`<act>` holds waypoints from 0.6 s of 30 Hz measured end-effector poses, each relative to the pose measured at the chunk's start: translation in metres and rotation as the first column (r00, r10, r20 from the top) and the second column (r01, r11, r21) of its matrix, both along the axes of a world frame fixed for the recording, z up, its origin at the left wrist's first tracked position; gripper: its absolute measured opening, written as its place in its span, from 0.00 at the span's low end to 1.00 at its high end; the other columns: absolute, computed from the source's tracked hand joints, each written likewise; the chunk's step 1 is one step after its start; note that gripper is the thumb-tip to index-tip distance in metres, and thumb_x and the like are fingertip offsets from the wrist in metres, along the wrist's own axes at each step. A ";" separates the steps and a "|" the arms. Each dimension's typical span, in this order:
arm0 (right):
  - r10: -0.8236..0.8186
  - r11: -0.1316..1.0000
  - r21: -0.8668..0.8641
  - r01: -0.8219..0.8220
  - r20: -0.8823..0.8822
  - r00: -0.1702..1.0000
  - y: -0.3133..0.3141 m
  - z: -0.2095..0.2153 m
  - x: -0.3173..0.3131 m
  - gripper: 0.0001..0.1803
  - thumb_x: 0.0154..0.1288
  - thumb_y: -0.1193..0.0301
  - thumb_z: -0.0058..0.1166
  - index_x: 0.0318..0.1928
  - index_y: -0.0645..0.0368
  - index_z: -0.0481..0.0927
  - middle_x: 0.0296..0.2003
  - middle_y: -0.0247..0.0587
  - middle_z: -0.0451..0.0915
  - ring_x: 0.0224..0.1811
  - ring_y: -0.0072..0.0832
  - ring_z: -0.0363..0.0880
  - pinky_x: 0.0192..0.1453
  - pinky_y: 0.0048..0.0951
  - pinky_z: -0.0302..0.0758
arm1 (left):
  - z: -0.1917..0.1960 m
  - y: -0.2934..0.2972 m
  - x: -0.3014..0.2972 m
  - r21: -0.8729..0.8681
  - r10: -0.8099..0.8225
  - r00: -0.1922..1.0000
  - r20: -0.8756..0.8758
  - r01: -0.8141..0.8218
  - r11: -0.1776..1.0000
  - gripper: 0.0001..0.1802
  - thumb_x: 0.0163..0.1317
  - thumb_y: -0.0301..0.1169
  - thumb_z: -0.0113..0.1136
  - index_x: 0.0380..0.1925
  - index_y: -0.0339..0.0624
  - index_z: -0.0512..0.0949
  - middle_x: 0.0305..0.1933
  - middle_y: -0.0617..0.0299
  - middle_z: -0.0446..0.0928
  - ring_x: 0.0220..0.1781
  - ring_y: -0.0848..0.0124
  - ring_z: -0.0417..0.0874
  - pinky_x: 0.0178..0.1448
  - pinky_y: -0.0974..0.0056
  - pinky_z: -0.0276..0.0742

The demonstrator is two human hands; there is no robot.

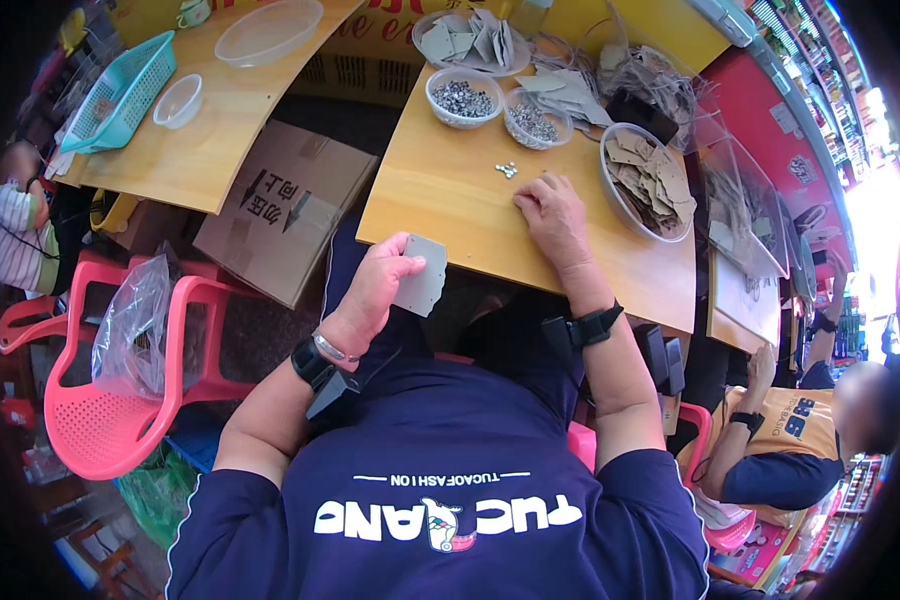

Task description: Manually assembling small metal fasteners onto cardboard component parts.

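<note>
My left hand point(375, 280) is closed on a flat grey card point(423, 276) with small notches along its edge, held out past the table's front edge. My right hand point(553, 215) rests over the wooden table point(430, 190), its fingertips drawn together. Whatever may be between them is too small or hidden to make out. Just beyond those fingers lie several small silvery studs point(507, 170). Farther back stand two clear bowls of small metal pieces, a left bowl point(463, 121) and a right bowl point(537, 142). Beside my right hand is a larger bowl point(610, 185) heaped with grey-brown cards point(650, 180).
Another bowl point(425, 45) of grey cards stands at the back, near loose cards point(567, 92) and plastic bags point(650, 75). Left are a second table point(215, 130) with a turquoise basket point(120, 95), a cardboard box point(285, 205) and a pink chair point(100, 425). Another person point(785, 430) sits at right.
</note>
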State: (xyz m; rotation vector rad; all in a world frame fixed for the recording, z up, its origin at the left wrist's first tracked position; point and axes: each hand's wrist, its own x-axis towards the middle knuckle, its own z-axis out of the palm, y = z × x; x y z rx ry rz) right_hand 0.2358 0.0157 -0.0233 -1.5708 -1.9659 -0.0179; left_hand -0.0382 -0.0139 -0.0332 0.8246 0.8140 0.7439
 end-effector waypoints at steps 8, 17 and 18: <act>-0.074 0.996 -0.051 0.067 -0.137 0.988 0.002 0.007 0.008 0.04 0.55 0.71 0.63 0.31 0.56 0.85 0.33 0.39 0.81 0.42 0.39 0.78 0.47 0.37 0.75 | 0.000 0.004 0.000 0.010 0.015 1.000 -0.008 -0.015 1.000 0.12 0.65 0.25 0.49 0.47 0.36 0.75 0.39 0.60 0.81 0.38 0.72 0.83 0.46 0.67 0.79; -0.126 0.991 -0.040 0.124 -0.050 0.991 0.000 0.020 0.005 0.06 0.55 0.67 0.64 0.30 0.55 0.85 0.32 0.39 0.81 0.42 0.38 0.78 0.47 0.37 0.73 | -0.003 0.008 -0.001 0.040 0.037 0.999 -0.001 -0.037 0.999 0.12 0.66 0.25 0.49 0.47 0.36 0.75 0.39 0.60 0.81 0.38 0.72 0.84 0.46 0.68 0.79; -0.123 0.992 -0.027 0.123 0.014 0.992 0.000 0.020 0.001 0.06 0.55 0.67 0.64 0.29 0.55 0.85 0.32 0.39 0.81 0.41 0.38 0.78 0.47 0.37 0.73 | -0.002 0.007 -0.001 0.037 0.037 0.999 -0.001 -0.037 0.999 0.12 0.66 0.25 0.49 0.47 0.36 0.75 0.39 0.60 0.81 0.38 0.72 0.84 0.46 0.68 0.79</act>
